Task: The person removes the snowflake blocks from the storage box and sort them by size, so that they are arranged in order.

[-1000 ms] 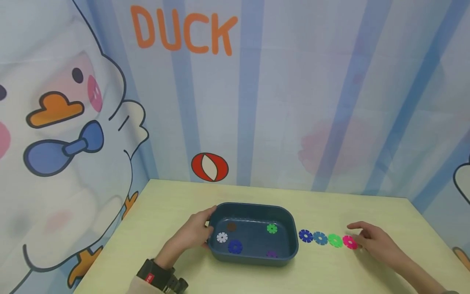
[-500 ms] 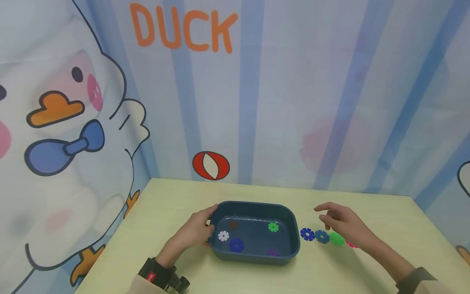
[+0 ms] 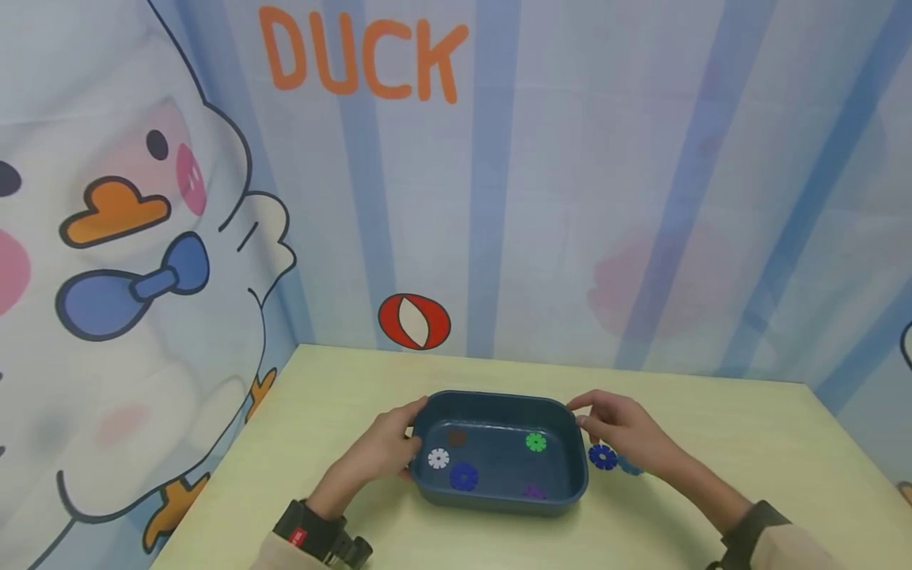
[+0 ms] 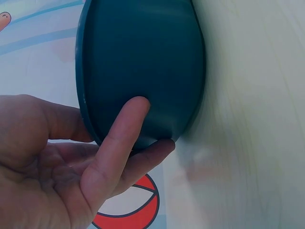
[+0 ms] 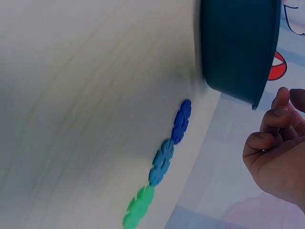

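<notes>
A dark teal plastic basin (image 3: pixel 499 507) sits on the table. Inside it lie a white snowflake disc (image 3: pixel 438 458), a brown disc (image 3: pixel 457 437), a dark blue disc (image 3: pixel 464 476), a green disc (image 3: pixel 536 442) and a purple disc (image 3: pixel 535 492). My left hand (image 3: pixel 385 445) grips the basin's left end, fingers against its outer wall in the left wrist view. At the far right corner of the rim, my right hand (image 3: pixel 630 427) hovers with loosely bent fingers and nothing visible in them. Below it, a dark blue disc (image 5: pixel 181 121), a lighter blue disc (image 5: pixel 161 162) and a bright green disc (image 5: pixel 138 208) form a row.
The pale yellow table (image 3: pixel 356 372) ends at a cloth backdrop (image 3: pixel 541 198) printed with a duck and blue stripes. Dark straps with small devices sit on both wrists. My right hand hides part of the disc row in the head view.
My right hand has moved left from the pink disc at the row's end, over the discs, to the basin's right rim. The left hand keeps its grip on the basin.
</notes>
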`<state>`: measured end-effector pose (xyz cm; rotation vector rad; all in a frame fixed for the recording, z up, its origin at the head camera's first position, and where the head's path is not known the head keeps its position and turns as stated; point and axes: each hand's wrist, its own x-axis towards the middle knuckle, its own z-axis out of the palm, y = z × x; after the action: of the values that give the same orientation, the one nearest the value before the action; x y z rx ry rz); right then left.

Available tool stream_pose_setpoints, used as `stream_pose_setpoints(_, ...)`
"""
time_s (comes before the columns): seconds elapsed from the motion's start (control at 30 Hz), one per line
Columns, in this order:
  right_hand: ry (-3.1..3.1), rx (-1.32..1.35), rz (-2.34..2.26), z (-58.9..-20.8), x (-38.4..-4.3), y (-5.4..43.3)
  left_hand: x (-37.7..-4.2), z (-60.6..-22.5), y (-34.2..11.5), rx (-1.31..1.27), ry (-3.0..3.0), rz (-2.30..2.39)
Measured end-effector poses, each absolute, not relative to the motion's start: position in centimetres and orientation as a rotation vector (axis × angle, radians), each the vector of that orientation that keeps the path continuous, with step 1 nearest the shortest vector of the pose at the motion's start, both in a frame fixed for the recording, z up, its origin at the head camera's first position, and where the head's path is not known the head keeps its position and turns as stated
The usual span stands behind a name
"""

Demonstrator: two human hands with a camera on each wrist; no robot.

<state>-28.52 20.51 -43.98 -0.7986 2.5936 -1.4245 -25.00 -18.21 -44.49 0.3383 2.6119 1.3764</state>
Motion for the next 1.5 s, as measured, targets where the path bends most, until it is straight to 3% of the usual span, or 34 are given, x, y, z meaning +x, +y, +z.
stream_pose_setpoints(0.97, 2.572, -1.015, -1.272, -44.4, -30.1, 12.7, -25.0, -44.5, -18.6, 0.358, 2.625, 1.372)
stream_pose_setpoints(1.5, 2.485, -1.077, -1.126, -46.6, -29.9, 7.4, -25.1, -44.6, -18.6, 0.362, 2.610, 1.373)
